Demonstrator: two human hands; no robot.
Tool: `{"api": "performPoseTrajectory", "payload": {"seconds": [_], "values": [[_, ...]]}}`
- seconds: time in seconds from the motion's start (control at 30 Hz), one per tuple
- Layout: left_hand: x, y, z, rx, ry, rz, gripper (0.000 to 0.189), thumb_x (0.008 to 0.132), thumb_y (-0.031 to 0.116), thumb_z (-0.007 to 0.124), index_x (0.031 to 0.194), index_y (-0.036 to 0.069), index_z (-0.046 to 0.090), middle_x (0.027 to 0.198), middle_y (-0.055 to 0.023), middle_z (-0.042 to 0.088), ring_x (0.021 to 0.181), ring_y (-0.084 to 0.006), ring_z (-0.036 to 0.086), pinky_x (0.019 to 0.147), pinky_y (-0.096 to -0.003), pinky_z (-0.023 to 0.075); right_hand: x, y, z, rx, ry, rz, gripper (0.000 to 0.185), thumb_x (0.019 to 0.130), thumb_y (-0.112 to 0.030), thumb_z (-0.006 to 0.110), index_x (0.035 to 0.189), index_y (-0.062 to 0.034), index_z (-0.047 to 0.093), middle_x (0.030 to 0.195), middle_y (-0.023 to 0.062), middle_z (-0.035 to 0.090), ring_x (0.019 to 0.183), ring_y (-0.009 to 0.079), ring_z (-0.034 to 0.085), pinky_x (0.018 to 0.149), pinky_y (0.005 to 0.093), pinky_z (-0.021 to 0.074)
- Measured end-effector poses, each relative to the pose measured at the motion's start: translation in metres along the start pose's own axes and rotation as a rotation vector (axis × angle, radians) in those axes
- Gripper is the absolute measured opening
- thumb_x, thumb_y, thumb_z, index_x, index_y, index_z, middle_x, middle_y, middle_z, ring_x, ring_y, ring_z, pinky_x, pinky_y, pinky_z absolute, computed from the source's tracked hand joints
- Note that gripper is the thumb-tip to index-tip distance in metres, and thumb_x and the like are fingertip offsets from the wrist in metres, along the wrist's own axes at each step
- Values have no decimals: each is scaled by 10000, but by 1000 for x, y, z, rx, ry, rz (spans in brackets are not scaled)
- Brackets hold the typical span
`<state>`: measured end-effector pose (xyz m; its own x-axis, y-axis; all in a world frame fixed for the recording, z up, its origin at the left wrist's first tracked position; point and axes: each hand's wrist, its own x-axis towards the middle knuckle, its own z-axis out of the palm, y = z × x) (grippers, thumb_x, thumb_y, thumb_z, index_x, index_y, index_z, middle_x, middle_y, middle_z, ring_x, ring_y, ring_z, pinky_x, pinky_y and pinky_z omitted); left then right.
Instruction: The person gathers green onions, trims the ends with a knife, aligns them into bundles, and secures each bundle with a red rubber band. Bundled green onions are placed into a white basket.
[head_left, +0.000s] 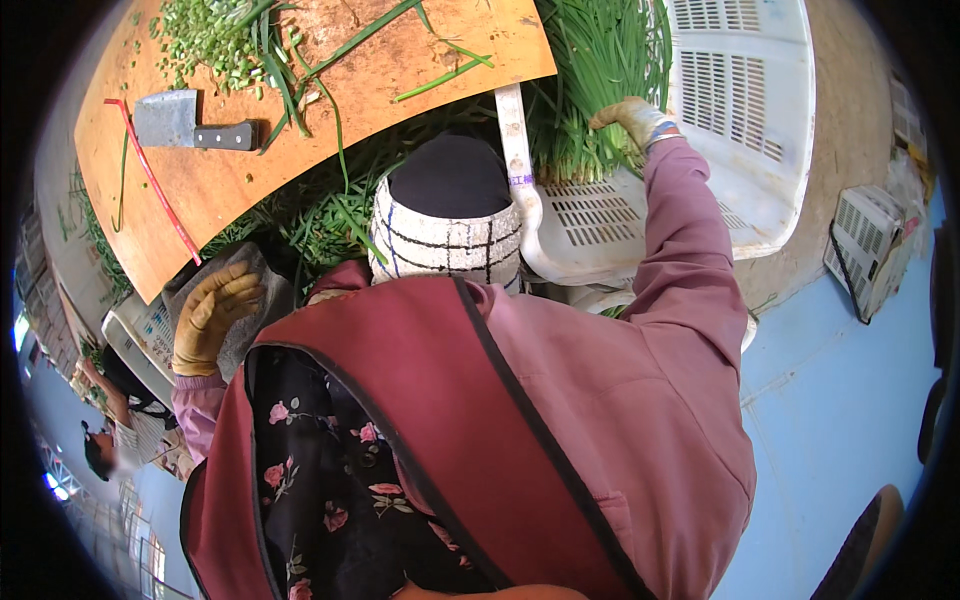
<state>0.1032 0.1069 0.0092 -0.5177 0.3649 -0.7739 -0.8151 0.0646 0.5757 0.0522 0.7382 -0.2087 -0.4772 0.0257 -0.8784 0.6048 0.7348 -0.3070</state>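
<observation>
My right hand (637, 124), in a soiled work glove, lies over a thick bunch of long green chives (600, 60) in a white slotted plastic crate (742, 172). Its fingers reach left across the stalks; whether they grip any is hidden. My left hand (217, 315), in a yellowish glove, is raised beside the near left edge of a wooden board (300, 169), its fingers slightly bent and nothing visible in it. On the board a cleaver (169, 124) with a black riveted handle lies flat. Behind it is a heap of chopped green stems (214, 45).
A red strip (154, 176) hangs over the board's near edge. Loose green leaves (360, 45) lie across the board, and more greens (322, 232) sit below it. Another white crate (862, 247) stands on the blue floor (810, 405). Another person (120, 442) is at the far left.
</observation>
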Motion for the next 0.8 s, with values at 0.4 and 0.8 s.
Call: {"api": "performPoseTrajectory", "payload": {"seconds": [0.4, 0.8], "values": [[205, 46, 320, -87, -241, -419, 852, 922, 595, 425, 1403, -92, 274, 1466, -273, 277, 1351, -325, 333, 1110, -420, 297, -37, -5, -5, 1083, -30, 173, 200, 712, -102, 741, 890, -35, 678, 767, 72, 657, 574, 190, 596, 529, 311, 519], [324, -12, 372, 714, -358, -202, 780, 908, 662, 309, 1366, 40, 419, 1370, -147, 460, 1240, -258, 448, 1054, -398, 320, 52, 86, 49, -97, 328, -648, 420, 848, 41, 469, 1260, -26, 514, 1281, 98, 561, 1146, 214, 553, 992, 278, 420]]}}
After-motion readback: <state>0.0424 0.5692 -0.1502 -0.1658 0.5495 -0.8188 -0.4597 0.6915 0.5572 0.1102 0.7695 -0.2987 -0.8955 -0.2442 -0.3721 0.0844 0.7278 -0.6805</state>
